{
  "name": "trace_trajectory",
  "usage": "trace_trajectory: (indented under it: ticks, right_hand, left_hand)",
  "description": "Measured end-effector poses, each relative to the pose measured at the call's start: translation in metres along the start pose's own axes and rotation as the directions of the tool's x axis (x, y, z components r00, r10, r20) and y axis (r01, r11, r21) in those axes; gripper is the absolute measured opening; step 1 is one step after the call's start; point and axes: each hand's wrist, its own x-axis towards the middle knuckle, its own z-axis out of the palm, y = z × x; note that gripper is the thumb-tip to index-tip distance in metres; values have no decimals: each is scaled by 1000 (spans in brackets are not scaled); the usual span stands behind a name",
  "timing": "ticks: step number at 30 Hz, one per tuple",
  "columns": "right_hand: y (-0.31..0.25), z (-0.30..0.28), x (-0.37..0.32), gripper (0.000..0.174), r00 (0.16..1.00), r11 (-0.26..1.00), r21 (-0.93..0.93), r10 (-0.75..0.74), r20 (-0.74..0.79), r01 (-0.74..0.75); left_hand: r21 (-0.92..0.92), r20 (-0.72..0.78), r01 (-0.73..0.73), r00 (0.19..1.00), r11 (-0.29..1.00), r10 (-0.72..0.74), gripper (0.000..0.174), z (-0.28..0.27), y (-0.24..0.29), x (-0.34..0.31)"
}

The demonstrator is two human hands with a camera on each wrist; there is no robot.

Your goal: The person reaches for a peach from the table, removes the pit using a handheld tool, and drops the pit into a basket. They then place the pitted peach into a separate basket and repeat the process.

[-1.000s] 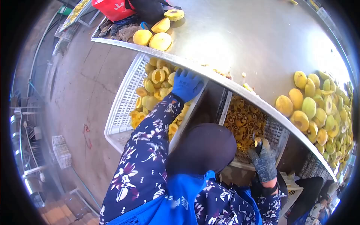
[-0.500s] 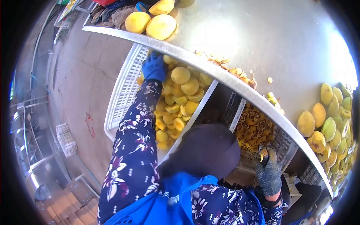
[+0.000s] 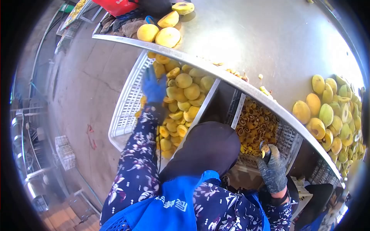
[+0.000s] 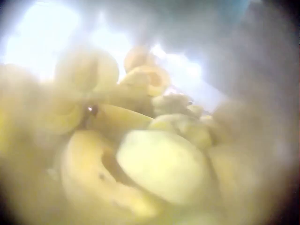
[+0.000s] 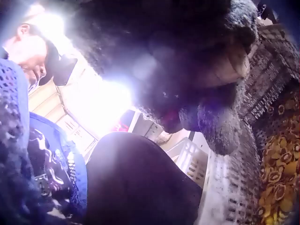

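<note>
My left hand (image 3: 154,87), in a blue glove and blurred, is over the left side of a white crate (image 3: 124,111) filled with pitted yellow peach halves (image 3: 184,81). Its fingers look extended, grasping nothing visible. Close up in the left wrist view, more peach halves (image 4: 161,164) fill the frame, blurred at the edges. In its grey glove, my right hand (image 3: 273,169) grips a small dark-handled tool with a curved metal tip (image 3: 263,144); a bit of yellow flesh shows beside the tip. Below that hand sits a crate of cut-out pit scraps (image 3: 254,123).
A metal table (image 3: 239,34) curves above both crates. On its right is a heap of peaches (image 3: 327,115); several larger yellow pieces (image 3: 168,37) and a red bag (image 3: 117,5) are at its left end. My dark-clothed knee (image 3: 206,144) stands between the crates.
My left hand moved from the crate's right side to its far left, then slightly nearer me. The peaches there now lie more spread out. My right hand stays near the scrap crate with the tool.
</note>
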Motion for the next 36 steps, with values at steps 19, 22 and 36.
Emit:
trace_trajectory:
  ticks: [19,22,36]
  right_hand:
    - [16,7,-6,36,990,999,-10,33,-135,-34]
    - [18,12,1,36,994,994,-32,99,-35,-100]
    - [32,29,12,52,946,955,142,224,233,-261]
  left_hand:
    - [-154,272,-104,951,983,144,61,-23,7,55]
    - [23,368,-207,911,978,184,51,13,-1,88]
    - [122,388,-144,918,982,87,43,45,-28,79]
